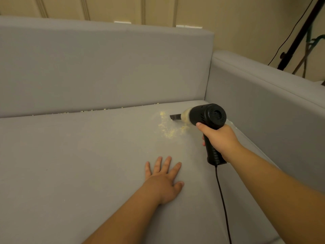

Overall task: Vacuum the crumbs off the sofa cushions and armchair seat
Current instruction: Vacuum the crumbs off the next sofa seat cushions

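Black handheld vacuum (207,117) nozzle beside yellow crumbs (167,127) on grey cushion (88,155).

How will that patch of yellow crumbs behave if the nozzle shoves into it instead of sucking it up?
The crumbs look fine and loose, lying in a thin scatter on the seat cushion, so a push from the nozzle would likely smear them wider. They probably weigh almost nothing. Some already sit along the back crease, so more may lodge there.

I am counting two hands of mine, my left hand (164,180) and my right hand (219,140); one handheld vacuum (208,117) with one cord (222,199); one seat cushion (88,164); and two crumb patches, one loose pile (167,125) and one thin line (91,110).
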